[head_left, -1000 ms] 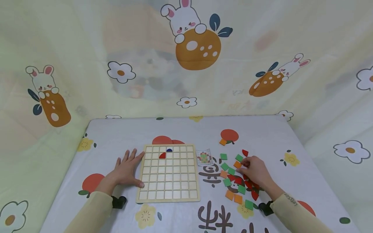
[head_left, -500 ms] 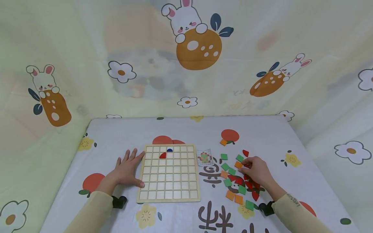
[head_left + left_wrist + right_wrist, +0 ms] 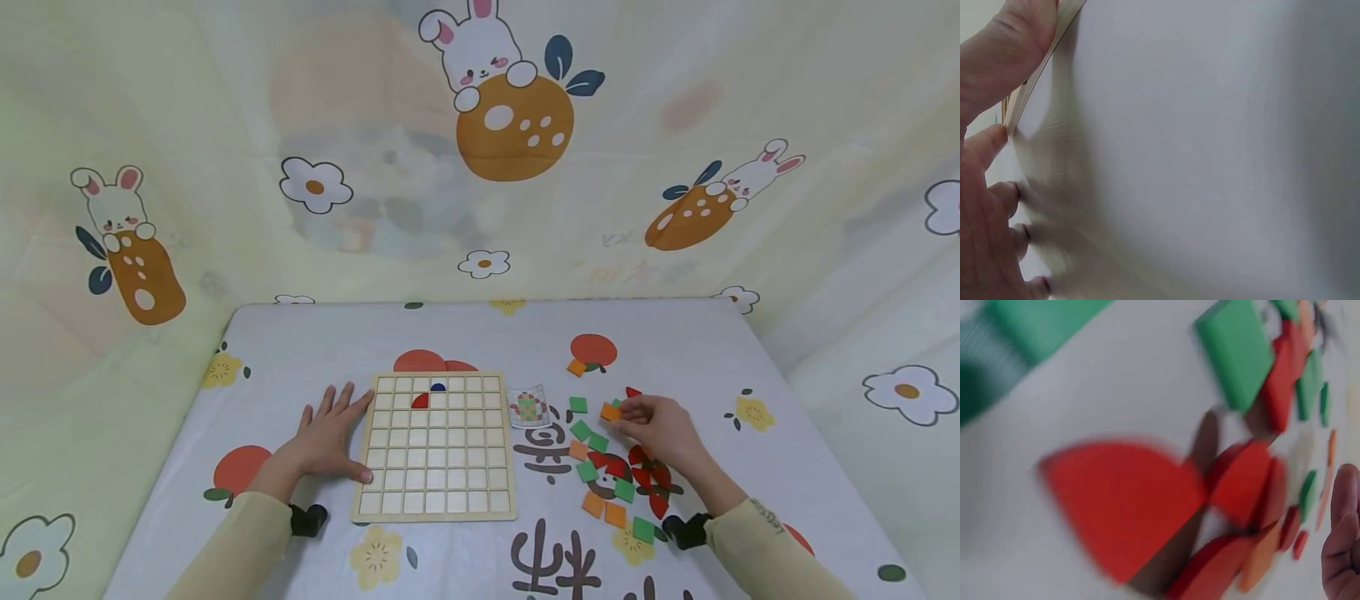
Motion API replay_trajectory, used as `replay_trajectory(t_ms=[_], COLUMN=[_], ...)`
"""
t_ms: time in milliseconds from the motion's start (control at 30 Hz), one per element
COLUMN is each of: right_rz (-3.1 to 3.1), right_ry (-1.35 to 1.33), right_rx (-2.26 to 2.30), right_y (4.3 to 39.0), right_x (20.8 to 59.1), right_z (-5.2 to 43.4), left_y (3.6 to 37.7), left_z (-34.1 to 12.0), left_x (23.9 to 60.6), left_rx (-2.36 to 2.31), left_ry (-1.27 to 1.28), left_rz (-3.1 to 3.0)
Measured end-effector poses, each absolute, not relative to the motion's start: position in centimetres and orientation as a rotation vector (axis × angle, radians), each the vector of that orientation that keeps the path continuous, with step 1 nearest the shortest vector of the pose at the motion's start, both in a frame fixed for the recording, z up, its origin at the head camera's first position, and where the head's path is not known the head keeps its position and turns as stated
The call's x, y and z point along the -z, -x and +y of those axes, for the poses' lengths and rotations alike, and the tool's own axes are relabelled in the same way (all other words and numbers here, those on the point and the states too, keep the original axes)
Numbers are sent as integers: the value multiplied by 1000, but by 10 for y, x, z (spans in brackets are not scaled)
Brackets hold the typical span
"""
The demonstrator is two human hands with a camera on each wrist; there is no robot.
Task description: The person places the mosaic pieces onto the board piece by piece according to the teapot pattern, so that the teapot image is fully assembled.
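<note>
Board [image 3: 435, 458], a pale frame divided into square cells, lies flat on the surface [image 3: 300, 350], slightly nearer the left edge than the right edge. Two pieces occupy its cells: a blue half-round piece [image 3: 438, 387] in the row closest to the far edge of the surface, and a red quarter-round piece [image 3: 421, 402] one row nearer and one column to the left.

Left hand [image 3: 328, 442]: grip apart, fingers spread, thumb and index finger touching the left side of the board.

Right hand [image 3: 660, 429]: grip clamped on an orange tile [image 3: 611, 412], pinched at the fingertips, between the board and the right edge of the surface.

Loose parts lie in the same zone: green tiles [image 3: 597, 442], further orange tiles [image 3: 593, 504] and red pieces [image 3: 1125, 506], several of them overlapping. One orange tile lies well apart from the group, towards the far edge. A printed card [image 3: 528, 407] lies just beside the right side of the board. A black device [image 3: 306, 521] sits at each wrist. A patterned backdrop [image 3: 408, 275] rises behind the far edge. In the right wrist view, the nearest parts are blurred.
</note>
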State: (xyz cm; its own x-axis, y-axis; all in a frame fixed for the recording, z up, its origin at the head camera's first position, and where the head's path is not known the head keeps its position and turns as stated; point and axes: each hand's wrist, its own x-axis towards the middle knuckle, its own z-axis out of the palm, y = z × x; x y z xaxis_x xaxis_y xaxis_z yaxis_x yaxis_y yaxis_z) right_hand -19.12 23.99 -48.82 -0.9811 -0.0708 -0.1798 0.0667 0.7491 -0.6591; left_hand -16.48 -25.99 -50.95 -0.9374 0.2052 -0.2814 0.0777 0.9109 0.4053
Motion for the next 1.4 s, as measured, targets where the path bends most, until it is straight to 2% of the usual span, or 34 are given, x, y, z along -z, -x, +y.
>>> replay_trajectory(t_ms=[667,1133,1400], right_rz=[2519,2448,2496], right_ry=[272,372,294], right_rx=[1453,1424,1329], right_y=[201,210,221], right_x=[475,476,484], right_z=[159,90,52], left_y=[163,165,165], left_z=[-259,-261,-262], left_x=[507,507,506], left_rx=[-559,-573,-557], left_ry=[-191,-214,-226], left_rz=[2756,2744,2741])
